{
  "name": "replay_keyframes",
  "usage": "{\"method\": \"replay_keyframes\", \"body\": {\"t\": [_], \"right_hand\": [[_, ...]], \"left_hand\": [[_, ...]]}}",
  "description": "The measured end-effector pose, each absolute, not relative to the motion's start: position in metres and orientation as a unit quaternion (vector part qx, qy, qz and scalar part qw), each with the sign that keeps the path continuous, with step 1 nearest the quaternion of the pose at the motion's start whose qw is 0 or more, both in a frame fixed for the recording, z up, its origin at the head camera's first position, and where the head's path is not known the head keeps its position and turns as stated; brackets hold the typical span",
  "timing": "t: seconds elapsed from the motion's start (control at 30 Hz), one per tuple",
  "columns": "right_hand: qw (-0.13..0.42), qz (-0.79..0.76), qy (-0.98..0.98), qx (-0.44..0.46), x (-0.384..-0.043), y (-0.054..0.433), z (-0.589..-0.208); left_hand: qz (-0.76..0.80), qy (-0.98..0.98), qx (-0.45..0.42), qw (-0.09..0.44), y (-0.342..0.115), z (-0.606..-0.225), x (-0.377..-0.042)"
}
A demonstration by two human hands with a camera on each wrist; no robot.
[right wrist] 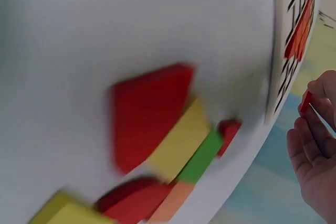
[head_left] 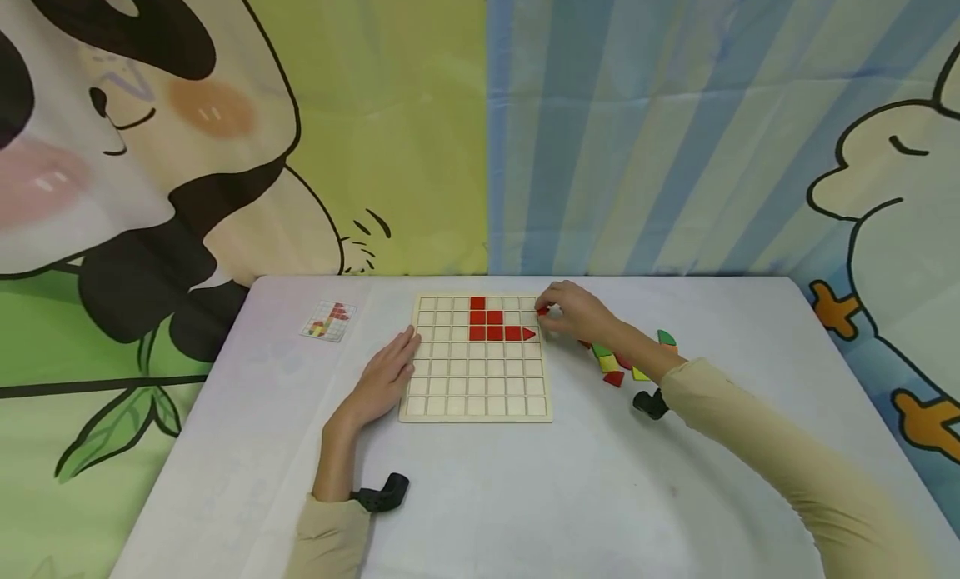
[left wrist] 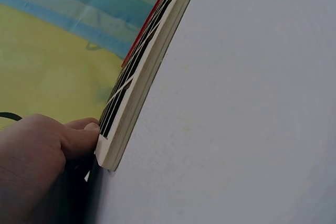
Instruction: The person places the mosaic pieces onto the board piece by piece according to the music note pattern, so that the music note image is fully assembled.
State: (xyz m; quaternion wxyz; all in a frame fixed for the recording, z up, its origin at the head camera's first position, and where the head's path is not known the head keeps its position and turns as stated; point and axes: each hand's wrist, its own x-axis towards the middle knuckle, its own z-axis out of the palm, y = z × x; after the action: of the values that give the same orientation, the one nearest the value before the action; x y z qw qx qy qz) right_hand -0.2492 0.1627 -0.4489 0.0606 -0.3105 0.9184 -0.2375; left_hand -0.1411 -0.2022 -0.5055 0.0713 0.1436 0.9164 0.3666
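A wooden grid board (head_left: 475,387) lies on the table, with several red square tiles (head_left: 495,333) set in its upper rows. A pointed red tile (head_left: 529,333) sits at the right end of the lowest red row. My left hand (head_left: 381,377) rests along the board's left edge with its fingers extended; in the left wrist view the thumb (left wrist: 81,139) touches the frame near a corner. Beyond the board's upper right edge, my right hand (head_left: 579,311) pinches a small red piece (right wrist: 305,100) between thumb and fingertips. The exact shape of that piece is partly hidden by the fingers.
Loose red, green, yellow and orange pieces (head_left: 613,379) lie right of the board, partly under my right forearm. A small pattern card (head_left: 328,322) lies to the left. Black wrist cameras (head_left: 384,493) stick out from both wrists. A printed cloth (head_left: 570,129) hangs behind the table.
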Motion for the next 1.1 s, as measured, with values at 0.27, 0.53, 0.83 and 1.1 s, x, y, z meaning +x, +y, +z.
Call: {"method": "replay_keyframes", "body": {"t": [0.27,0.53,0.83,1.1], "right_hand": [[0.057,-0.249,0.908,-0.332,-0.254,0.133,-0.451],[0.061,-0.261,0.901,-0.341,-0.257,0.128,-0.457],[0.092,-0.249,0.901,-0.343,-0.263,0.122,-0.463],[0.088,-0.217,0.89,-0.39,-0.269,0.116,-0.462]], "left_hand": [[0.364,0.917,0.145,0.074,-0.2,-0.506,-0.142],[0.363,0.918,0.141,0.079,-0.2,-0.505,-0.142],[0.362,0.918,0.146,0.076,-0.201,-0.505,-0.142],[0.363,0.918,0.142,0.076,-0.202,-0.505,-0.141]]}}
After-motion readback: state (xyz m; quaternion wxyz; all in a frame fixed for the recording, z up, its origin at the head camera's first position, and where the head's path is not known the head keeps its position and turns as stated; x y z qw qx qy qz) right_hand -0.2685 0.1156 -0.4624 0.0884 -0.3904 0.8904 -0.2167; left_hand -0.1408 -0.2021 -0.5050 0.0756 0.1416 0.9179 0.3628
